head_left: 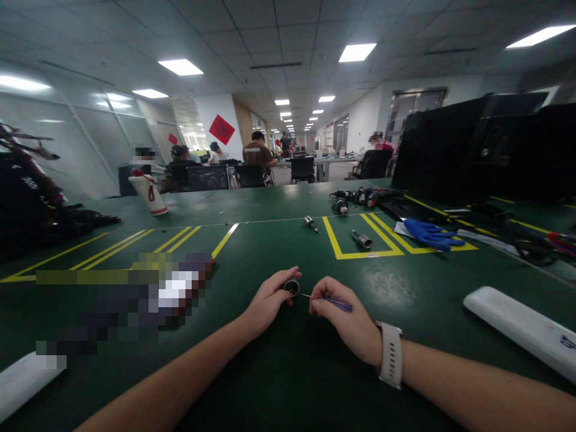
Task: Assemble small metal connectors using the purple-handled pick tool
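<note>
The metal cup (292, 287) is round, the screwdriver (341, 305) purple-handled.

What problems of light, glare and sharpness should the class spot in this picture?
Head view: the ceiling lights burn out to white; head view: a pale patch, probably reflected light, lies on the green table beyond the right hand; head view: the black shapes at right show little detail; head view: pixel blocks hide an area at left.

Blue glove (429, 233) (white-ended) across yellow tape (469, 246); red diamond (222, 129) on white wall (206, 111).
</note>
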The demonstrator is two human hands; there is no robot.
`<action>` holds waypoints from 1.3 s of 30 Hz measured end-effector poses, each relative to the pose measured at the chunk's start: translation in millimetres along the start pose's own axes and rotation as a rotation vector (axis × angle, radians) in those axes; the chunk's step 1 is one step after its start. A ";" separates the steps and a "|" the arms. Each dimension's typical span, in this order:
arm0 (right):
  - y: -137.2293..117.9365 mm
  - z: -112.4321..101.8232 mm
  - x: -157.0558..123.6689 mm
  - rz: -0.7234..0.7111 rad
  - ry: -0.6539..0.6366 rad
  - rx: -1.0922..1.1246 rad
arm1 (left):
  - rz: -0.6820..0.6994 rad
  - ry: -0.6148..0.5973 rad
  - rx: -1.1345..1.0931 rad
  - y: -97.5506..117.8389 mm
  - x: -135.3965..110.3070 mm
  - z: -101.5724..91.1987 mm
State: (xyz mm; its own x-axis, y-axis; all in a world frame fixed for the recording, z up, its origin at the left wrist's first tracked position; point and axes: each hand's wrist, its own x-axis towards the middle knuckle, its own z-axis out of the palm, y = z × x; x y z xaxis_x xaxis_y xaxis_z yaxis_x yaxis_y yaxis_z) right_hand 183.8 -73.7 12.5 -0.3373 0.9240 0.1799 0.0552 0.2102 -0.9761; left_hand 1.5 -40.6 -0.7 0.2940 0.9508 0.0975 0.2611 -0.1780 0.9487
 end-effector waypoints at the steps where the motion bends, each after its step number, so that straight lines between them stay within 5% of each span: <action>1: 0.1 -0.2 0.0 0.005 -0.008 0.011 | -0.001 0.002 0.002 1.1 -0.4 0.3; 21: 11.8 -3.0 6.0 0.017 -0.015 0.231 | -0.062 0.067 -0.029 3.0 -0.9 0.1; 39: 4.8 -2.6 2.6 0.017 -0.053 0.100 | -0.085 0.076 -0.082 3.9 -1.5 -0.1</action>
State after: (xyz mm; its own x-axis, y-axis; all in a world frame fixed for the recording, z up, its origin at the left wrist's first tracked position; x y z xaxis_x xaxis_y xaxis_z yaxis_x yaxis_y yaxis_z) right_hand 185.6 -69.5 8.6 -0.3861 0.9087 0.1589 -0.0320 0.1590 -0.9868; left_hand 2.0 -42.7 2.9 0.2023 0.9787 0.0355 0.2052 -0.0778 0.9756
